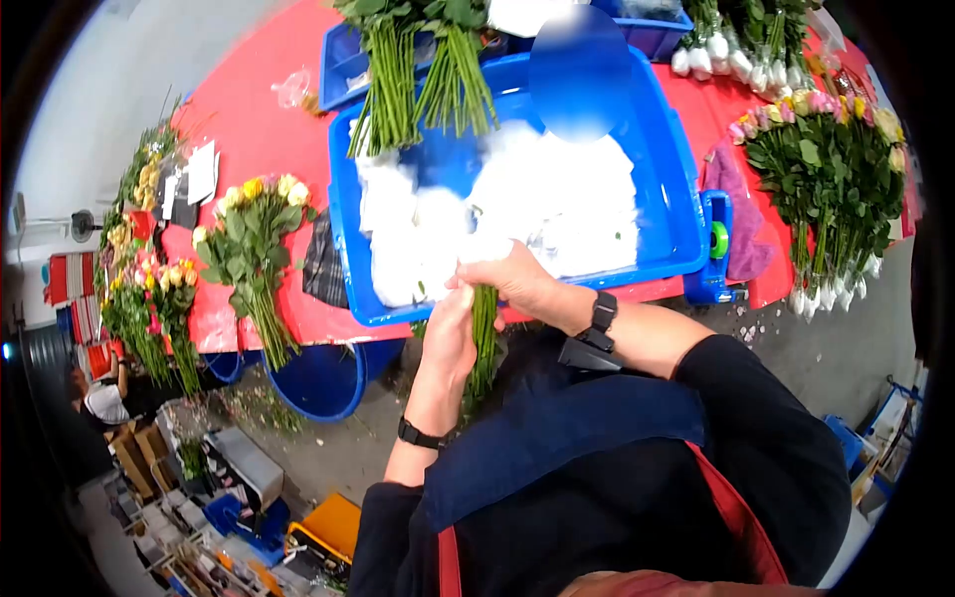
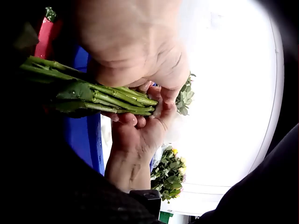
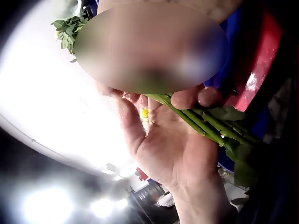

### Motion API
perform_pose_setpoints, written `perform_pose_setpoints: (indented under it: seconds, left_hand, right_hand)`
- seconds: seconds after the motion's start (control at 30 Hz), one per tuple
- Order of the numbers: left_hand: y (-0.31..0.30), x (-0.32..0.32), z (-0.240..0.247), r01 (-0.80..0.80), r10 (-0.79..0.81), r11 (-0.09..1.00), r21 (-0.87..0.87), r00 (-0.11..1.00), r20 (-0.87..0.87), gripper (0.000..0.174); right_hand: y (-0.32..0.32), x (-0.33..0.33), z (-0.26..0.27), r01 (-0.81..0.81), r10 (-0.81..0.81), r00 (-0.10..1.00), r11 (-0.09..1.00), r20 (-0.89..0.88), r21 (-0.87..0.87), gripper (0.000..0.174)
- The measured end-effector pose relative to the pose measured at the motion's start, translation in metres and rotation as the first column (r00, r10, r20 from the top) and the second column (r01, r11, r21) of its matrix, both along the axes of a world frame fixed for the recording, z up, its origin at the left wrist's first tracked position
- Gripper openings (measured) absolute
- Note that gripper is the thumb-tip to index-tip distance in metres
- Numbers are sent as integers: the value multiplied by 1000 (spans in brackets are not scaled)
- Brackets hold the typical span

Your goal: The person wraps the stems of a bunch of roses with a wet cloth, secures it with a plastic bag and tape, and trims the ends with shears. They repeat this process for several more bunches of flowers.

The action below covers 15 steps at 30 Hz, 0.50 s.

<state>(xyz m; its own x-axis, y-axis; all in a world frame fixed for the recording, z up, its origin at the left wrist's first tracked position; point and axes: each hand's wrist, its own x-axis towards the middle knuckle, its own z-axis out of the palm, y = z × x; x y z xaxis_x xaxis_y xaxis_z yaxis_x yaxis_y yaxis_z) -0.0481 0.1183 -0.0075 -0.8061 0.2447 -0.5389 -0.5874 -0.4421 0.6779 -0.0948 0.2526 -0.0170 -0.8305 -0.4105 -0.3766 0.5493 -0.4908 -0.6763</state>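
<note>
A bunch of green stems (image 1: 484, 343) hangs down between both hands at the near edge of the blue tray (image 1: 686, 199). The left hand (image 1: 450, 343) curls round the stems from the left. From the right, the right hand (image 1: 522, 284) grips near their cut ends. In the left wrist view the ends of the stems (image 2: 124, 100) lie between the left hand (image 2: 131, 42) and the right hand (image 2: 140, 135), fingers close together. The right wrist view shows the left palm (image 3: 173, 154) beside the stems (image 3: 201, 123); a blur covers much of the right hand.
White material (image 1: 577, 199) fills much of the tray. Loose stems (image 1: 453, 85) lie over its far left edge. Rose bunches (image 1: 254, 234) rest on the red table (image 1: 249, 109) at left, more roses (image 1: 826, 169) at right, beside a tape dispenser (image 1: 711, 249). Blue buckets (image 1: 318, 393) stand below the edge.
</note>
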Motion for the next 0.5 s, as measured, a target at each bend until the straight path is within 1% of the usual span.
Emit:
perform_pose_setpoints:
  seconds: [0.07,0.1,0.2,0.23,0.27,0.3,0.33,0.37,0.4,0.43,0.47,0.5]
  left_hand:
    - [3,0,-7,8,-10,999,-52,1000,-20,38]
    - [6,0,-6,-3,2,994,-110,1000,-13,38]
    - [10,-7,-6,-24,19,980,-198,1000,-23,37]
    - [11,-10,-1,-30,32,976,-214,999,5,35]
    - [10,-14,3,-35,36,977,-209,999,-2,34]
    - [6,-16,6,-40,39,979,-202,999,-9,33]
    - [3,-18,8,-44,42,980,-195,999,-15,33]
    - [1,-19,9,-57,54,980,-190,998,-22,31]
    - [0,-18,8,-99,94,971,-217,995,-33,30]
    - [0,-17,7,-140,133,960,-243,990,-45,29]
    - [-1,-17,6,-181,172,946,-270,983,-57,28]
    - [-1,-19,12,-154,147,944,-291,988,-45,23]
  right_hand:
    - [5,-2,7,-35,37,999,996,-17,84,22]
    - [5,-5,-8,-62,63,998,998,-16,24,27]
    - [19,-17,-19,-213,222,973,968,60,-133,33]
    - [30,-29,-27,-342,357,934,908,20,-243,37]
    - [41,-42,-24,-355,362,932,919,10,-171,37]
    - [50,-61,-15,-267,295,954,914,-46,305,36]
    - [72,-91,-23,-136,367,893,773,-261,620,33]
    - [93,-124,-29,53,334,874,656,-352,753,28]
    - [112,-153,-19,350,361,804,355,-473,867,22]
    - [133,-181,-7,565,450,674,197,-586,801,19]
    - [146,-207,2,751,555,523,58,-647,657,16]
    - [151,-227,6,860,623,403,-8,-670,510,15]
